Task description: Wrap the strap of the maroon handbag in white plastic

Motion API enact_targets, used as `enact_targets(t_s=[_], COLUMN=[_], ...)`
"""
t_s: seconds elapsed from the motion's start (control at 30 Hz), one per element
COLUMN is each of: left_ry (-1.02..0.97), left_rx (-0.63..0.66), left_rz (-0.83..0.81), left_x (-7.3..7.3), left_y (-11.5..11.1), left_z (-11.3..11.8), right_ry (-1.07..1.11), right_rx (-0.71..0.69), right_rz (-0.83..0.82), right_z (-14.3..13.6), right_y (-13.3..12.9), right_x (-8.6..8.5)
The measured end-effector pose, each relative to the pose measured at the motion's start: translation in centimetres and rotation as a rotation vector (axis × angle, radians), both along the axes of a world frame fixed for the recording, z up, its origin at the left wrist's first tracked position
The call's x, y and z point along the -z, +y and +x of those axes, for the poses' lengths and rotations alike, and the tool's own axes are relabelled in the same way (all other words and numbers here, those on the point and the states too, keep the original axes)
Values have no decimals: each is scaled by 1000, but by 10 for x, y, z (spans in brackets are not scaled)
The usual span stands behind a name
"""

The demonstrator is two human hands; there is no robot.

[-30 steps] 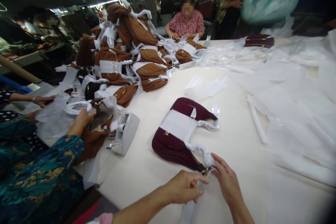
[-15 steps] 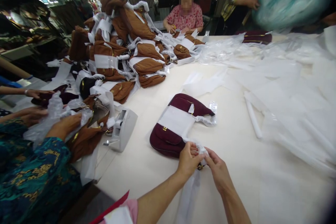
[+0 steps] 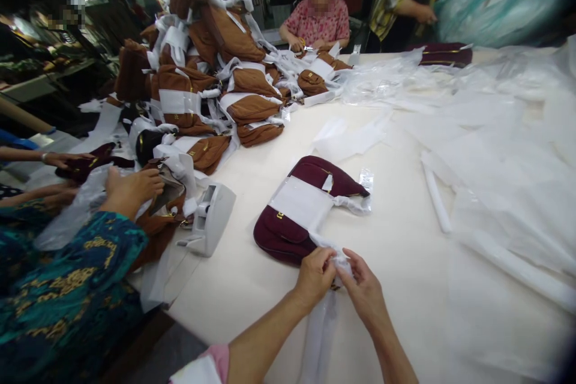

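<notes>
A maroon bag [image 3: 281,229] lies flat on the white table, with a white paper band [image 3: 301,204] around its middle. At its near end, my left hand [image 3: 317,273] pinches the white wrapping [image 3: 341,261] on the bag's strap. My right hand [image 3: 362,282] grips the same wrapping from the other side, thumb and fingers closed on it. Between the hands, a bit of brass-coloured hardware [image 3: 335,284] peeks out below. The strap's wrapped length [image 3: 317,336] runs down toward me. Another wrapped strap end lies by the bag's far tip.
A grey tape dispenser [image 3: 211,219] stands at left, beside a co-worker's hand [image 3: 130,189] on a brown bag. Brown bags [image 3: 180,102] are heaped behind it. White wrapping sheets [image 3: 495,192] spread over the right side. Across the table sits a person [image 3: 319,12].
My hands have shifted slightly left and stay on the strap wrapping, fingers repositioned. The co-worker's hand at left has moved up and right over the brown bag.
</notes>
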State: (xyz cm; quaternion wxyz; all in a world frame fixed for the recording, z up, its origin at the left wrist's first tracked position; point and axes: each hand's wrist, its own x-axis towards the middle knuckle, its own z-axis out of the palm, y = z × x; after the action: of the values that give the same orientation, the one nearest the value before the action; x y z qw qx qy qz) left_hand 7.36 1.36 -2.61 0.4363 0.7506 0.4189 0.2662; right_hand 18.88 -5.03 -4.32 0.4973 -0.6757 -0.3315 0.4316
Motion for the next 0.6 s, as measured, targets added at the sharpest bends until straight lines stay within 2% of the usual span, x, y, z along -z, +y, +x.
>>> enact_targets(t_s=[0.07, 0.13, 0.23, 0.37, 0.5, 0.6], left_ry=[21, 44, 60, 71, 98, 133], left_rx=[30, 3, -18, 53, 103, 117], left_rz=[-11, -40, -64, -61, -37, -21], left_x=[0, 1, 3, 1, -3, -2], left_y=[5, 7, 8, 8, 11, 13], left_z=[-1, -1, 0, 2, 2, -3], right_ry=[-39, -100, -310, -580, -687, -617], right_rx=[-19, -15, -26, -64, 53, 119], right_rz=[24, 31, 10, 36, 8, -73], right_z=[0, 0, -1, -5, -14, -16], right_y=[0, 0, 2, 3, 5, 8], right_x=[0, 0, -1, 0, 5, 11])
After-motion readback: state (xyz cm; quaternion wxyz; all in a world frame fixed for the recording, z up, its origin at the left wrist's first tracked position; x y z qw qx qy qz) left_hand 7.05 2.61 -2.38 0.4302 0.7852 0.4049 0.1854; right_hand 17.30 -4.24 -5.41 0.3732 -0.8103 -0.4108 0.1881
